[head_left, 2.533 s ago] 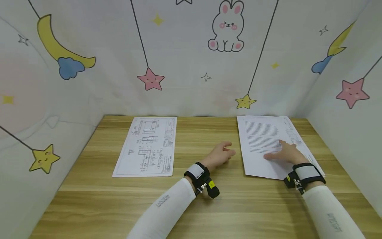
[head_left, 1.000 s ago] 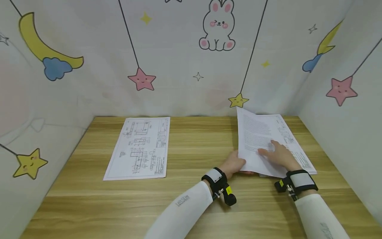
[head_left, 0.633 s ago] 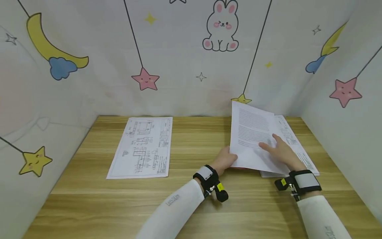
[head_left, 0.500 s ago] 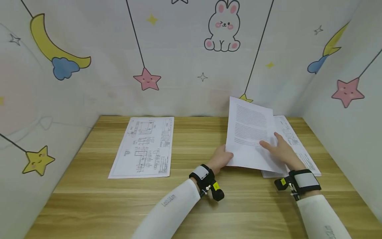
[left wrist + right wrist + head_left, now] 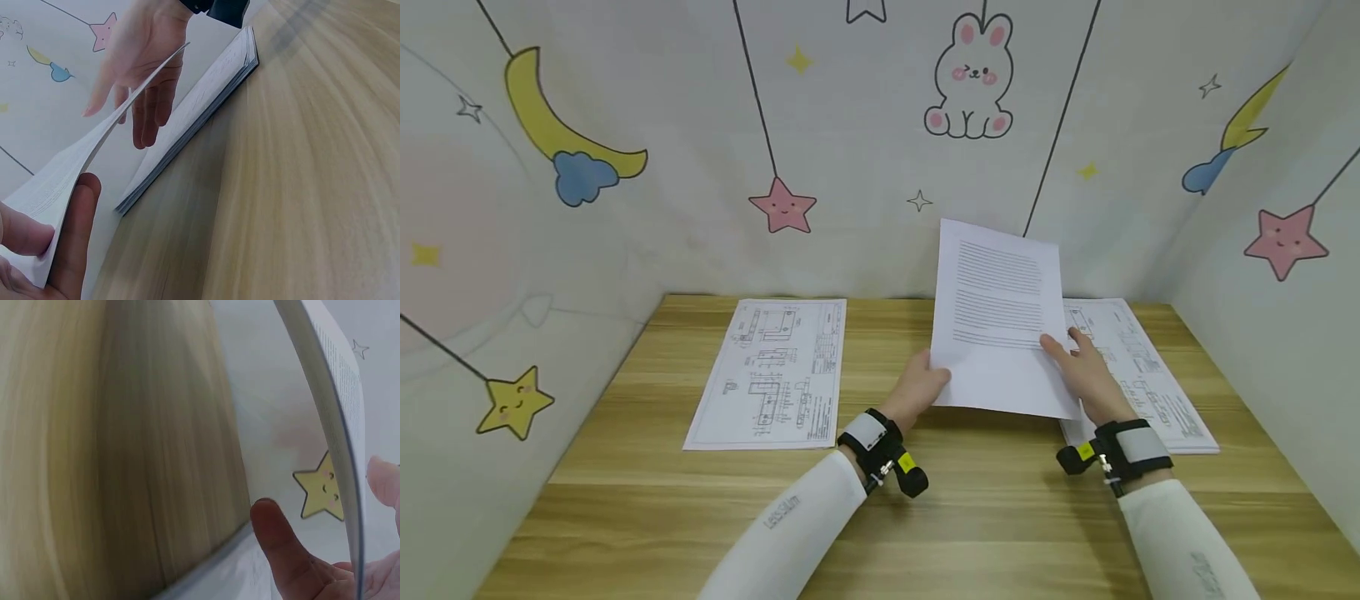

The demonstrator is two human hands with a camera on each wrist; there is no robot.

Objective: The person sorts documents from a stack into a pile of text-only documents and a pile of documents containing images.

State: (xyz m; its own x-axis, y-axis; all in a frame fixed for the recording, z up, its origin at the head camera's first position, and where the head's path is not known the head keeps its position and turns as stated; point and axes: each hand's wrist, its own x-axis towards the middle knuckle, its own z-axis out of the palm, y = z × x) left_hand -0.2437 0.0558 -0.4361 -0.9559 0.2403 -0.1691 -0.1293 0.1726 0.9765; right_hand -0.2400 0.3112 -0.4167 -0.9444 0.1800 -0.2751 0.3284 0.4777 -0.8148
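Observation:
My left hand (image 5: 916,387) pinches the lower left of a thin sheaf of printed paper (image 5: 996,367), thumb in front and fingers behind. The sheaf is lifted and tilted, its text side showing. In the left wrist view, that thumb (image 5: 28,234) presses on the paper's face. The right edge of the sheaf lies between the thumb and fingers of my right hand (image 5: 1093,387). Those fingers are straight and spread apart from the thumb, as the left wrist view shows. Under the right hand lies a stack of technical drawings (image 5: 1157,400), partly covered by the sheaf.
Another technical drawing (image 5: 767,375) lies on the left of the wooden table (image 5: 970,517). A curtain-like wall (image 5: 865,150) with cartoon stars, a moon and a rabbit closes off the back and sides.
My left hand has taken hold of the text sheaf and drawn it up and left off the right-hand stack, uncovering more of the drawings. My right hand has followed slightly left.

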